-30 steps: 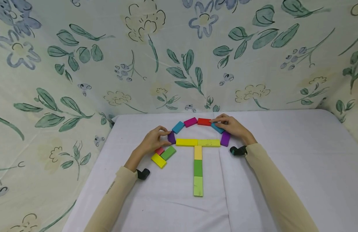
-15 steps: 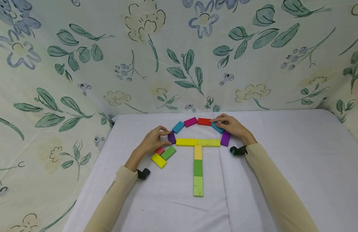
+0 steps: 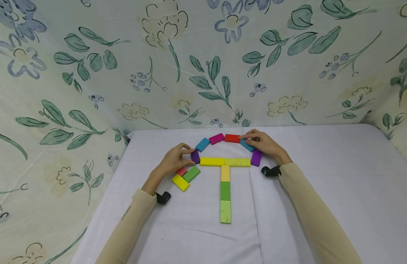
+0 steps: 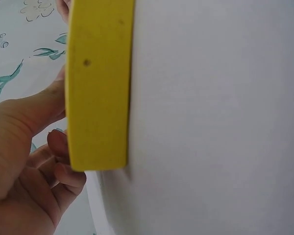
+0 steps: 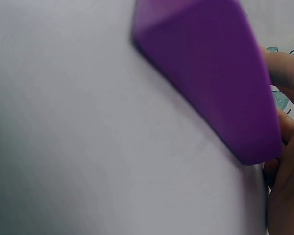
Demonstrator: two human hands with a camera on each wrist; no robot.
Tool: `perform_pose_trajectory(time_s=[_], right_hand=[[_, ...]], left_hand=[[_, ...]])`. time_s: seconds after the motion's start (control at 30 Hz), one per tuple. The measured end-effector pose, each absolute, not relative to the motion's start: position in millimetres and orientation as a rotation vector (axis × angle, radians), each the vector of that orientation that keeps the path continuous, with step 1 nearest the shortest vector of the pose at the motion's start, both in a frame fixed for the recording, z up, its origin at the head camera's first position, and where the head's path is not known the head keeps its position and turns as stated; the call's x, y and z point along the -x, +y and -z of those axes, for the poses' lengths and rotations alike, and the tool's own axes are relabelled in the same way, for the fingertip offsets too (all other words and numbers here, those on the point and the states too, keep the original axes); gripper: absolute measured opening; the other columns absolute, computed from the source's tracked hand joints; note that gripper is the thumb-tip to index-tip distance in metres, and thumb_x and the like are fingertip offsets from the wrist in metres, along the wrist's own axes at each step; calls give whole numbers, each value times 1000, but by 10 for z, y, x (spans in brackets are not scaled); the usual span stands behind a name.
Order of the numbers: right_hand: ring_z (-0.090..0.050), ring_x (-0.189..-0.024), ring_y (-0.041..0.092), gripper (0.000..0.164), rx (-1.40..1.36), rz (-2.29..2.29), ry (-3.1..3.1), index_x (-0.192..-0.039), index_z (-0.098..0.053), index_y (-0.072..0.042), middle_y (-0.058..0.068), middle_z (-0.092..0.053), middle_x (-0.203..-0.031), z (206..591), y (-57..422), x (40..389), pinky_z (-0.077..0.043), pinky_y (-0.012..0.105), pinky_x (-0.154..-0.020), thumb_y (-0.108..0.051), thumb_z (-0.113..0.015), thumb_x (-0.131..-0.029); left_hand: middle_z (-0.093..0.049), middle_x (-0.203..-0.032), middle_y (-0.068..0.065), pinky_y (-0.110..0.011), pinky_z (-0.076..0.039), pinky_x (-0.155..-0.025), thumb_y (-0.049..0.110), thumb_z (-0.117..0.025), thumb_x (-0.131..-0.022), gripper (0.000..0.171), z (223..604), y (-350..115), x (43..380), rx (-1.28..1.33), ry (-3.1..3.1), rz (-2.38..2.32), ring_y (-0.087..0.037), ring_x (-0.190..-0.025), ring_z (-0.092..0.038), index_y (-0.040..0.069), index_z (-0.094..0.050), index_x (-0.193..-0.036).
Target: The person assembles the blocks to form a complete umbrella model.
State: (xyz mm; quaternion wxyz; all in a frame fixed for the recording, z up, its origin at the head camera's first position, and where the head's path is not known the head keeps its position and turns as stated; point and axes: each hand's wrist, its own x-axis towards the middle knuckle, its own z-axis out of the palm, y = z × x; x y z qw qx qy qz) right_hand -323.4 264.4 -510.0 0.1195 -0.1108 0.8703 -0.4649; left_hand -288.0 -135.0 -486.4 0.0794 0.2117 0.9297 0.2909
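Note:
In the head view my left hand [image 3: 171, 160] pinches the dark purple block [image 3: 195, 157] at the left foot of an arch, finger at its top end and thumb at its bottom. At the arch's right side, the fingers of my right hand [image 3: 265, 143] hold a blue block [image 3: 247, 146], partly hidden beneath them. A red block [image 3: 232, 138], a magenta block [image 3: 217, 139] and another blue block [image 3: 202, 145] form the top. The right foot is a purple block [image 3: 256, 158], which looms large in the right wrist view. A yellow block [image 4: 100, 88] hides part of my left hand in its wrist view.
Two yellow blocks [image 3: 212, 161] lie as a bar under the arch. Below it runs a column of an orange-yellow block [image 3: 225, 173] and two green blocks [image 3: 225, 191]. Loose yellow [image 3: 180, 182], green [image 3: 191, 174] and pinkish-red [image 3: 181, 171] blocks touch near my left wrist. White cloth [image 3: 289, 227] covers the table.

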Motion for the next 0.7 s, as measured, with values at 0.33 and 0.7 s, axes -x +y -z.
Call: perform_pose_trajectory(time_s=[0.33,0.7], right_hand=[[-39,-136,37,34,328,1351,2549,-137,-69,-17,16,-48,-146,5115,2636,3244,-31,61,-118,-27,-58,-107],[-40,-135,37,34,337,1355,2553,-137,-69,-15,16,-49,-145,5094,2653,3225,-32,59,-117,-25,-58,-107]], left_hand=[[-60,-130,-5,-24,-44,-74,28,-83,-89,56,4863,-1350,2873,-619,2777,-884,-20,-91,-52,20,-65,-141],[-60,-131,-4,-23,-43,-73,30,-83,-88,58,4869,-1347,2880,-608,2780,-888,-18,-89,-51,22,-64,-142]])
